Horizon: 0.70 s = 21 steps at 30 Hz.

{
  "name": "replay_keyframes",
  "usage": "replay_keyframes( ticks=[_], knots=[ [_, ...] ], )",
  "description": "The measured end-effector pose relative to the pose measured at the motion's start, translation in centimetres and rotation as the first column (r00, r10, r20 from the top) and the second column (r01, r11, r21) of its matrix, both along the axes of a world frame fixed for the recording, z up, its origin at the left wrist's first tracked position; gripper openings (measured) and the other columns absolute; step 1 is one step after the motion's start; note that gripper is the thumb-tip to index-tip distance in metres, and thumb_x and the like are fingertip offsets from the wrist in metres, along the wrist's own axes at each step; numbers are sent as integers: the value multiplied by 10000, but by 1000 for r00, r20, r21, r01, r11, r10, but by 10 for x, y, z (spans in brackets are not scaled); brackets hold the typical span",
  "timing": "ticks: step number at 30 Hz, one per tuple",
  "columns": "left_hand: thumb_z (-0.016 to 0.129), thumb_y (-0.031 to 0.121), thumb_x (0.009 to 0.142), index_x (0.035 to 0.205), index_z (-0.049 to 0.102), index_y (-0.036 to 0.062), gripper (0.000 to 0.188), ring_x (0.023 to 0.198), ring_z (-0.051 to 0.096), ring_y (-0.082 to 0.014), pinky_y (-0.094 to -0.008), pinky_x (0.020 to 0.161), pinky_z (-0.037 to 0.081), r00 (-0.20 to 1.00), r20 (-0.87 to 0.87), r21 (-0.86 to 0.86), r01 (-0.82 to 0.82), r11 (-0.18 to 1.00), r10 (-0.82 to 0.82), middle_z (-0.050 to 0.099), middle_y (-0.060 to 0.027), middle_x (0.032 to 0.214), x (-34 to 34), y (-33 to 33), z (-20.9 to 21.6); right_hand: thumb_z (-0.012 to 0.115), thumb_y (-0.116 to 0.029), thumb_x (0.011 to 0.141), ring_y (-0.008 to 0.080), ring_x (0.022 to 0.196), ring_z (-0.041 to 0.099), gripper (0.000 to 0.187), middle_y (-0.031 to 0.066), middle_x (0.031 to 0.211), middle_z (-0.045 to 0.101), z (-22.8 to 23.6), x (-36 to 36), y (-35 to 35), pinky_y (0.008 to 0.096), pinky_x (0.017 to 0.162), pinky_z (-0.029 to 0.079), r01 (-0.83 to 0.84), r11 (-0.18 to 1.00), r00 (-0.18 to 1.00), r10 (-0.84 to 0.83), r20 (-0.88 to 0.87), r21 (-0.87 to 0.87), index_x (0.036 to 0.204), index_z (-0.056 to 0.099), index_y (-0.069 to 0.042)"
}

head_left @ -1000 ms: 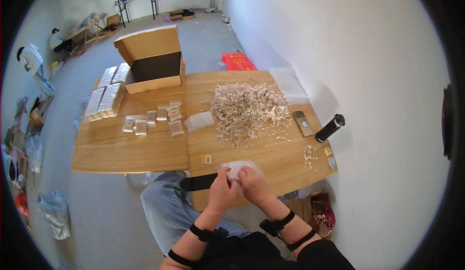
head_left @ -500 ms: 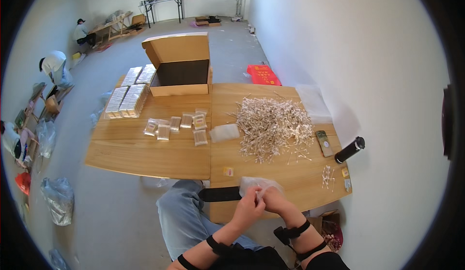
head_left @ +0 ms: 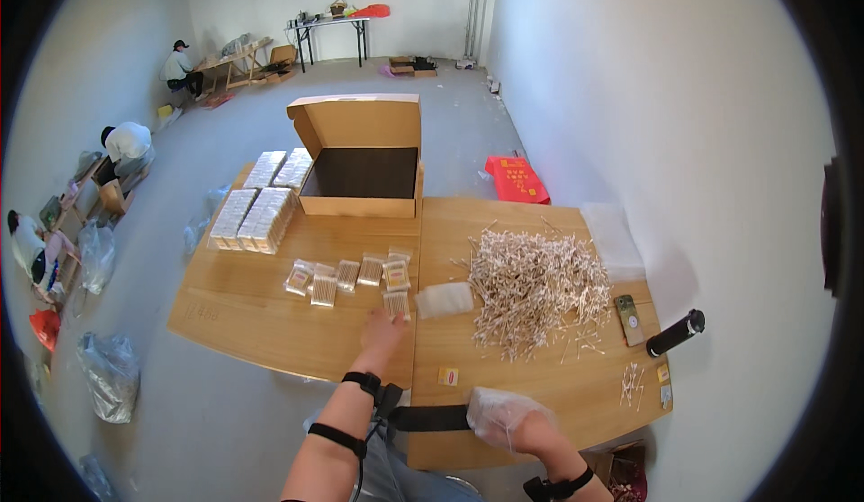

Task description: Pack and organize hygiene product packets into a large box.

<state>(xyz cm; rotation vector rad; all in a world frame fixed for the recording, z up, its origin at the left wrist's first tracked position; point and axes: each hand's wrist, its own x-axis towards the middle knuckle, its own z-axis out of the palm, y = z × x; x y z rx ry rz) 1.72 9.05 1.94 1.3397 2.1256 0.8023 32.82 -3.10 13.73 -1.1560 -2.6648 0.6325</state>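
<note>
My left hand [head_left: 384,333] reaches over the left part of the table, its fingers stretched toward the near end of a small clear packet of cotton swabs [head_left: 396,305]; they overlap its edge, and contact is unclear. My right hand [head_left: 520,425] is at the table's near edge, inside a clear plastic bag [head_left: 490,412] that wraps around it; the film hides how the fingers are bent. A flat black strip [head_left: 430,418] runs leftward from beside the bag. Several more swab packets [head_left: 347,275] lie just beyond my left hand. A small yellow card [head_left: 448,376] rests between my hands.
A heap of loose cotton swabs [head_left: 540,286] covers the right half. Flat clear bags [head_left: 445,299] lie left of it; a phone [head_left: 629,320] and black bottle [head_left: 675,333] stand right. Behind are stacked packets [head_left: 256,218] and an open cardboard box [head_left: 360,205]. Several people work at far left.
My left hand has left the plastic bag and moved forward and left to the swab packets. My right hand stays with the bag, now covered by it. The view has tilted up.
</note>
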Motion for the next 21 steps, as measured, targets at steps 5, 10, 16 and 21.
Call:
replay_keyframes(
  ticks=[5, 10, 16, 21],
  knots=[
    [712, 493, 740, 1166, 572, -23, 684, 1174, 512, -387, -454, 965, 432, 975, -152, -100, -178, 979, 162, 531, -233, 1276, -10, 26, -19, 632, -262, 845, 358, 890, 611, 218, 149, 974, 645, -5, 7, 3, 428, 780, 489, 41, 998, 999, -41, 15, -49, 989, 635, -99],
    [760, 398, 688, 1085, 607, -25, 600, 1068, 585, -371, -446, 894, 473, 964, -245, -26, -116, 993, 106, 613, -246, 1123, -6, 28, -24, 626, -274, 848, 353, 915, 607, 237, 145, 1003, 644, -6, 10, 7, 427, 807, 484, 46, 996, 999, -47, -13, -76, 1014, 639, -105],
    [756, 266, 676, 927, 612, -17, 404, 826, 653, -343, -407, 755, 517, 980, 104, -11, -172, 985, 172, 665, -197, 900, -6, -14, -1, 620, -289, 852, 348, 944, 604, 261, 142, 1038, 644, -16, 14, -4, 425, 841, 479, 34, 992, 996, -44, -79, -123, 1044, 645, -113],
    [734, 170, 739, 966, 593, 1, 316, 725, 641, -254, -357, 679, 523, 952, 290, 385, -208, 899, 97, 642, -140, 827, 54, -70, 72, 614, -301, 856, 343, 968, 600, 282, 139, 1066, 643, -41, 30, -23, 424, 869, 474, 57, 974, 988, -86, -128, -220, 1069, 649, -119]
  ],
)
